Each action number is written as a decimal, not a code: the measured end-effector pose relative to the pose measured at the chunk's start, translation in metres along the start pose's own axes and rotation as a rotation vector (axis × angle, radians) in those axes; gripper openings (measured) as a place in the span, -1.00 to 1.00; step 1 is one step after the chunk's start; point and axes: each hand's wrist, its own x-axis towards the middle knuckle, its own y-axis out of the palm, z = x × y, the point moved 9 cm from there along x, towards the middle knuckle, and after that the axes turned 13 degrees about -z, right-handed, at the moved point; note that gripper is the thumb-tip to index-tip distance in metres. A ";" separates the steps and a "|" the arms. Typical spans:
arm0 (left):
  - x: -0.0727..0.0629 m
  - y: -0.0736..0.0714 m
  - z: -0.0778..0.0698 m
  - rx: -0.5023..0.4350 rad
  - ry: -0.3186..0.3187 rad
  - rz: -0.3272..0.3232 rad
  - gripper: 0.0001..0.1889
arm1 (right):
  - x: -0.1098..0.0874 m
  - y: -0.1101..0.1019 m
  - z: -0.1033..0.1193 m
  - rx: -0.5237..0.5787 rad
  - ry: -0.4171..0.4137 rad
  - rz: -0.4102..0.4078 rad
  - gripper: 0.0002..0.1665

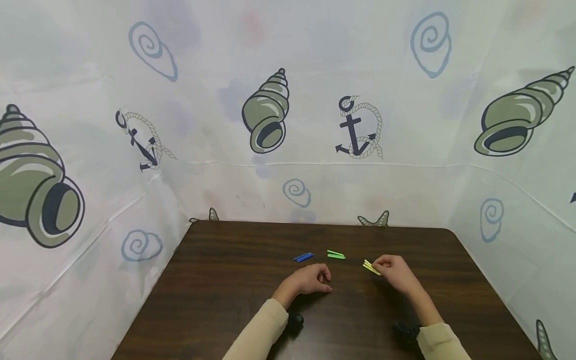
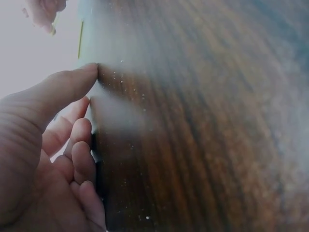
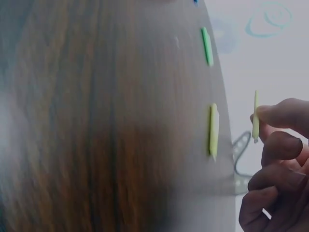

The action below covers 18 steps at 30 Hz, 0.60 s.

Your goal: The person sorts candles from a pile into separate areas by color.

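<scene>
Between thumb and fingertip, my right hand (image 1: 396, 272) pinches a short, thin yellow stick (image 3: 256, 128), seen held up off the table in the right wrist view. Beside those fingers in the head view are other yellow sticks (image 1: 370, 267), and the right wrist view has yellow sticks (image 3: 213, 130) lying on the tabletop. My left hand (image 1: 308, 280) hovers low over the table with loosely bent fingers, thumb apart from them, holding nothing. Just beyond it lie several blue sticks (image 1: 303, 257) and, to their right, a small group of green sticks (image 1: 336, 256).
The dark wood-grain table (image 1: 216, 295) has rounded far corners. A white cloth (image 1: 315, 30) printed with shells and anchors hangs behind it and along both sides. Dark wrist devices sit under both sleeves, the left one (image 1: 295, 321) close over the tabletop.
</scene>
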 end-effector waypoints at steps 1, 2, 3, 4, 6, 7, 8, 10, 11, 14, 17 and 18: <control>0.000 0.000 0.001 -0.004 -0.002 0.003 -0.75 | 0.000 -0.003 -0.002 -0.010 0.006 -0.009 -0.72; 0.001 0.000 0.003 -0.001 -0.006 0.006 -0.75 | 0.001 -0.007 -0.004 -0.023 0.011 -0.019 -0.71; 0.001 0.000 0.004 -0.001 -0.009 0.006 -0.75 | 0.002 -0.010 -0.006 -0.031 0.019 -0.030 -0.71; 0.002 0.000 0.005 -0.003 -0.010 0.004 -0.75 | 0.003 -0.012 -0.009 -0.040 0.027 -0.037 -0.71; 0.003 0.000 0.009 -0.001 -0.010 -0.005 -0.75 | 0.005 -0.015 -0.013 -0.055 0.035 -0.047 -0.70; 0.004 0.000 0.010 0.001 -0.011 -0.010 -0.76 | 0.006 -0.015 -0.015 -0.057 0.041 -0.049 -0.70; 0.004 0.000 0.011 -0.002 -0.012 -0.019 -0.76 | 0.007 -0.013 -0.018 -0.061 0.045 -0.046 -0.70; 0.003 -0.001 0.012 -0.004 -0.011 -0.027 -0.77 | 0.009 -0.010 -0.022 -0.065 0.053 -0.038 -0.68; 0.003 0.000 0.012 -0.002 -0.002 -0.032 -0.77 | 0.009 -0.008 -0.023 -0.068 0.058 -0.035 -0.68; 0.000 0.000 0.008 0.002 0.016 -0.029 -0.76 | 0.010 -0.002 -0.030 -0.078 0.084 -0.034 -0.70; -0.002 0.001 0.005 0.017 0.041 -0.037 -0.77 | 0.009 0.001 -0.031 -0.089 0.097 -0.039 -0.71; -0.003 0.001 0.004 0.021 0.035 -0.038 -0.77 | 0.010 0.002 -0.031 -0.093 0.097 -0.043 -0.72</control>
